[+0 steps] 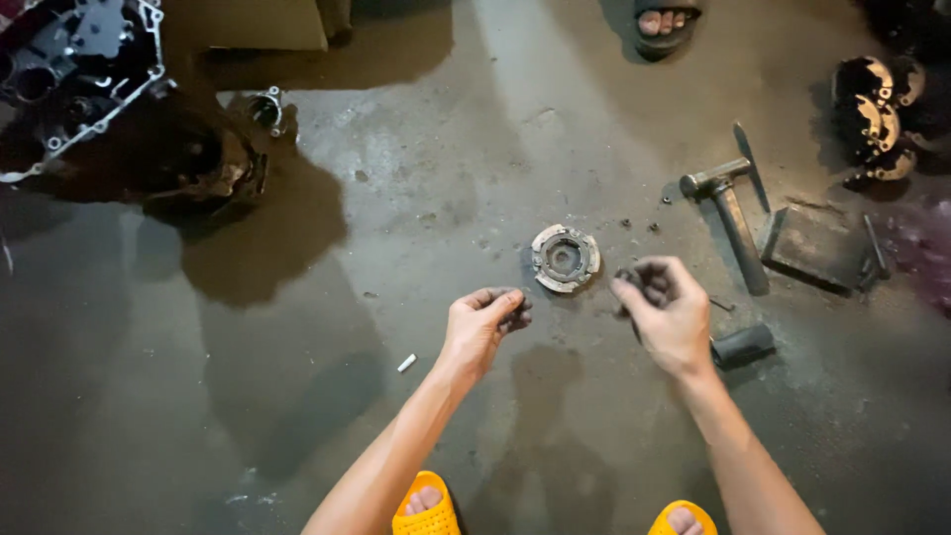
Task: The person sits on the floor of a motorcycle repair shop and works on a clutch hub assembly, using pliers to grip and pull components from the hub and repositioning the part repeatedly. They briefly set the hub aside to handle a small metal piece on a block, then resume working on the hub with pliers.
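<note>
Head cam: we're crouching over an oily concrete floor [416, 149]. Dead centre, a round metal clutch part [565, 259] is lying flat between our hands, touching neither. Our left hand [482, 322] is curling its fingertips around something small and dark; our right hand [666, 309] is pinching another dark bit. We're not making out what either piece is. A hammer [731, 213] is lying at right, and the engine case [74, 69] at upper left is getting cut off by the frame.
</note>
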